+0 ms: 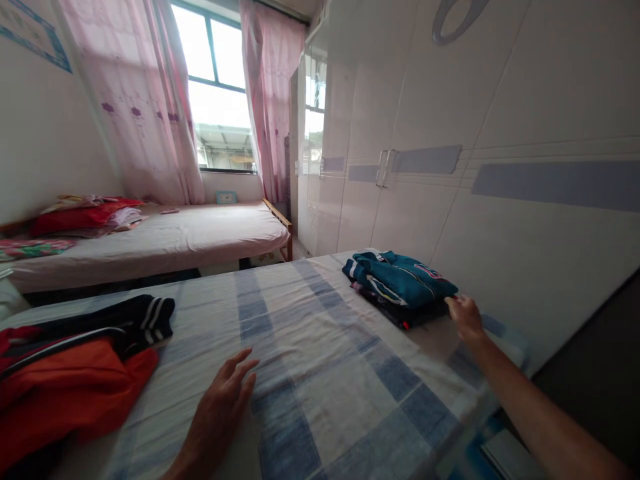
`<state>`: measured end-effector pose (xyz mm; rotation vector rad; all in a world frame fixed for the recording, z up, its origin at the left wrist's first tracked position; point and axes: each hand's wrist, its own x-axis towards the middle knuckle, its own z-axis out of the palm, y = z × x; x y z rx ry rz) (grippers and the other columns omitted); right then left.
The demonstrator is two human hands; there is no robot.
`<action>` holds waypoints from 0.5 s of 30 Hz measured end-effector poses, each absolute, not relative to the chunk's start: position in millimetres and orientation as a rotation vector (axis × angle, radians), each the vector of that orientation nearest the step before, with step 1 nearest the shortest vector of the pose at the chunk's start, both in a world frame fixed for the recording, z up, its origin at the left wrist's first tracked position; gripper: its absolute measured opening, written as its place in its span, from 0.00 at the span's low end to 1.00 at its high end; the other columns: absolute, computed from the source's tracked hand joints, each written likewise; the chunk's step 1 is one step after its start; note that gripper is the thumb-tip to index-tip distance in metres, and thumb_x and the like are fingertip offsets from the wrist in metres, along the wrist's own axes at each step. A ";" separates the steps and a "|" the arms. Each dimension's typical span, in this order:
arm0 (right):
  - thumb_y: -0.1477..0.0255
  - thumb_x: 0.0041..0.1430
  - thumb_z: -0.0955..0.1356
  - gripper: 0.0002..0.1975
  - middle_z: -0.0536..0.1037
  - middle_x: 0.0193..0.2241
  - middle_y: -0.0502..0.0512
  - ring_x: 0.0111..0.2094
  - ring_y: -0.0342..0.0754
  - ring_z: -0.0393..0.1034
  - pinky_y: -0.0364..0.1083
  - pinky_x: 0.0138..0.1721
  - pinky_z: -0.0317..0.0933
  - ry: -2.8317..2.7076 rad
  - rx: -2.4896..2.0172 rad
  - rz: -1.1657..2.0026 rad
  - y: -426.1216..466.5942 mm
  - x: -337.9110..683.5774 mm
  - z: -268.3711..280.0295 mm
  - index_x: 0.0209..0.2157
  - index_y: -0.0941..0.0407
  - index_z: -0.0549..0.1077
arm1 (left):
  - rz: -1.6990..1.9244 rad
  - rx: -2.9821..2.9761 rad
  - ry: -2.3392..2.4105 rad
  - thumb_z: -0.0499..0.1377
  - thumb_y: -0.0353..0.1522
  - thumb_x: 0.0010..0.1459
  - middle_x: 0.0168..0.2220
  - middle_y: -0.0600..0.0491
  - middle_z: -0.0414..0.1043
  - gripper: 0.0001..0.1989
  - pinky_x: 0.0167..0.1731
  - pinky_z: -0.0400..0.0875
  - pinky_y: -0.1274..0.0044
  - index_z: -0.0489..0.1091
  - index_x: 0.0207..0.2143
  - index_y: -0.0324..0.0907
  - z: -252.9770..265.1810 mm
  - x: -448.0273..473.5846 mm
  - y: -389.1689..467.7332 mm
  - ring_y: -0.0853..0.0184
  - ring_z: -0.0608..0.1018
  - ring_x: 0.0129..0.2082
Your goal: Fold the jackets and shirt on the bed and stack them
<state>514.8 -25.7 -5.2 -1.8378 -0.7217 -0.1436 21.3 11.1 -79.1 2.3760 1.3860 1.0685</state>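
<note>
A folded teal jacket (400, 277) with a zip and a letter patch lies on top of dark folded clothes (395, 313) at the bed's right side. My right hand (465, 315) pinches the near right corner of the teal jacket. Over the checked sheet, my left hand (225, 393) is held with its fingers apart and nothing in them. To its left sits an orange, red and black jacket (95, 380), loosely heaped, with a white-striped dark sleeve stretched toward the middle.
The bed (320, 373) has a blue and white checked sheet. Along the right stands a tall white wardrobe (425, 213). A second bed (215, 233) with a red bundle (85, 217) is by the window, under pink curtains (135, 100).
</note>
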 end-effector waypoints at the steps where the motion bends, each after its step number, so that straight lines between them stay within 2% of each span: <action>1: 0.68 0.43 0.64 0.16 0.74 0.36 0.65 0.42 0.60 0.69 0.58 0.45 0.61 -0.710 -1.867 -0.155 -32.9 510.4 -14.1 0.37 0.58 0.70 | 1.061 2.374 1.388 0.47 0.38 0.61 0.51 0.50 0.70 0.16 0.48 0.71 0.66 0.72 0.42 0.45 -75.9 22.5 9.0 0.62 0.74 0.50; 4: 0.65 0.47 0.63 0.27 0.69 0.49 0.66 0.49 0.58 0.67 0.55 0.51 0.59 -0.860 -1.814 -0.104 -41.0 481.8 -24.5 0.50 0.59 0.65 | 1.021 2.388 1.378 0.47 0.35 0.61 0.50 0.48 0.70 0.15 0.49 0.70 0.66 0.72 0.42 0.44 -66.8 26.4 2.3 0.62 0.73 0.50; 6: 0.62 0.49 0.63 0.29 0.68 0.51 0.64 0.49 0.57 0.67 0.54 0.49 0.61 -1.062 -1.752 -0.026 -36.8 451.1 -23.1 0.53 0.58 0.64 | 0.984 2.399 1.372 0.47 0.33 0.61 0.51 0.47 0.69 0.15 0.50 0.68 0.66 0.72 0.42 0.43 -62.9 28.7 -0.8 0.62 0.72 0.51; 10: 0.60 0.51 0.63 0.26 0.70 0.49 0.62 0.47 0.57 0.68 0.53 0.44 0.64 -1.422 -1.692 0.225 -15.5 374.8 -19.4 0.51 0.55 0.67 | 0.949 2.391 1.419 0.49 0.30 0.61 0.51 0.47 0.69 0.13 0.52 0.67 0.67 0.72 0.42 0.41 -59.6 31.1 -3.0 0.63 0.71 0.51; 15: 0.64 0.52 0.62 0.20 0.70 0.50 0.59 0.49 0.53 0.67 0.51 0.46 0.64 -1.762 -1.456 0.493 22.6 288.8 -28.6 0.46 0.54 0.70 | 0.952 2.389 1.464 0.50 0.29 0.60 0.50 0.46 0.69 0.13 0.51 0.67 0.70 0.73 0.41 0.40 -59.4 30.2 -2.9 0.64 0.72 0.50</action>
